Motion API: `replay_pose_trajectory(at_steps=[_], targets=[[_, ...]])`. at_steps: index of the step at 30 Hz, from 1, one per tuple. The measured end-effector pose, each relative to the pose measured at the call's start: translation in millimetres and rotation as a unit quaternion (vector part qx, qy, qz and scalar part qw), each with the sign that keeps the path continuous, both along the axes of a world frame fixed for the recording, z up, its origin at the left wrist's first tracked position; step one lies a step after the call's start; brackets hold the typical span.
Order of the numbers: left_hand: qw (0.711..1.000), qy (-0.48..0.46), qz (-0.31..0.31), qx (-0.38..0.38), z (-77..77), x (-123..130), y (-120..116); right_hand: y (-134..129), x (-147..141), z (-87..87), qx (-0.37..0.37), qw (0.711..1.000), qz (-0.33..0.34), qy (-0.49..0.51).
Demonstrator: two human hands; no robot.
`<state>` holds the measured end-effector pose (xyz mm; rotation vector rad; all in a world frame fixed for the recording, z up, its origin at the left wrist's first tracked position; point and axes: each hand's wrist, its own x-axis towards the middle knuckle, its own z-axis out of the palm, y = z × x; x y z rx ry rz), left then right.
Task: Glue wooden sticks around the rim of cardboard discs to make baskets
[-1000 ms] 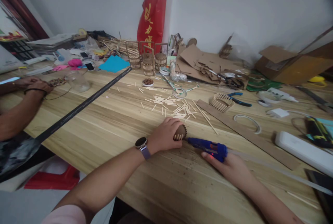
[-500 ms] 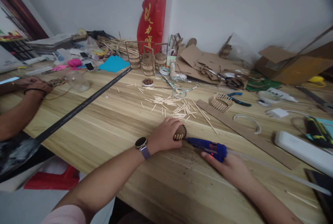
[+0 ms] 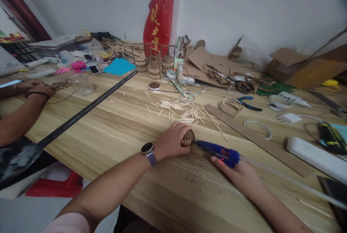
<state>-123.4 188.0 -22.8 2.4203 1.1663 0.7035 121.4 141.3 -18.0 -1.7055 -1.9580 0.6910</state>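
My left hand (image 3: 173, 139) is closed around a small round brown piece (image 3: 187, 137) edged with short wooden sticks, holding it on its side at the tabletop. In my right hand (image 3: 238, 175) is a blue hot glue gun (image 3: 218, 150), a red light glowing on it and a long clear glue stick trailing from its back. The gun's nozzle points left, close to the stick-edged rim; whether it touches I cannot tell. Just beyond my left hand, short wooden sticks (image 3: 187, 113) lie scattered. A curved piece of joined sticks (image 3: 231, 106) rests further right.
A cardboard strip (image 3: 257, 141), white power strip (image 3: 317, 155) and blue-handled pliers (image 3: 251, 104) lie to the right. Small lidded stick buckets (image 3: 155, 67) stand at the back by a red bag (image 3: 158, 20). A co-worker's hands (image 3: 40, 90) are at the far left, past a black strip (image 3: 89, 108).
The glue gun has shifted slightly right, its nozzle a little further from the round piece. My left hand stays in place.
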Motion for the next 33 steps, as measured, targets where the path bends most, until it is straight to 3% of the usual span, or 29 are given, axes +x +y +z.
replay_pose_trajectory(at_steps=[4, 8, 10, 12, 15, 18, 20, 22, 24, 28, 33], targets=[[1.0, -0.003, 0.002, -0.004, 1.0, 0, 0, 7, 5, 13.7, -0.056, 0.988, -0.07, 0.126], [1.0, -0.004, 0.001, -0.01, 0.0, 0, 0, 13, 14, 27.7, -0.214, 0.927, -0.078, 0.298], [1.0, -0.005, 0.0, -0.009, -1.1, 0, 0, 15, 21, 32.1, -0.248, 0.909, -0.088, 0.324], [1.0, -0.006, -0.001, -0.007, -1.9, 0, 1, 19, 31, 33.8, -0.225, 0.93, -0.099, 0.273], [1.0, -0.005, -0.001, -0.003, -2.0, 0, 1, 25, 47, 33.1, -0.124, 0.989, -0.064, 0.056], [1.0, -0.003, 0.0, -0.005, -0.7, 1, 0, 31, 57, 34.0, -0.046, 0.986, -0.051, -0.151], [1.0, -0.003, 0.001, -0.009, 0.2, 1, 0, 35, 54, 37.7, 0.014, 0.972, -0.065, -0.227], [1.0, -0.002, 0.002, -0.012, 0.8, 1, 0, 40, 42, 44.2, 0.084, 0.963, -0.031, -0.255], [1.0, -0.001, 0.002, -0.014, 0.9, 1, 0, 48, 24, 52.2, 0.132, 0.958, 0.076, -0.242], [1.0, 0.001, 0.003, -0.013, 0.5, 1, 1, 76, -16, 62.7, 0.138, 0.931, 0.25, -0.228], [1.0, -0.001, -0.003, -0.009, 0.2, 1, 1, 114, -47, 54.0, 0.12, 0.911, 0.307, -0.247]])
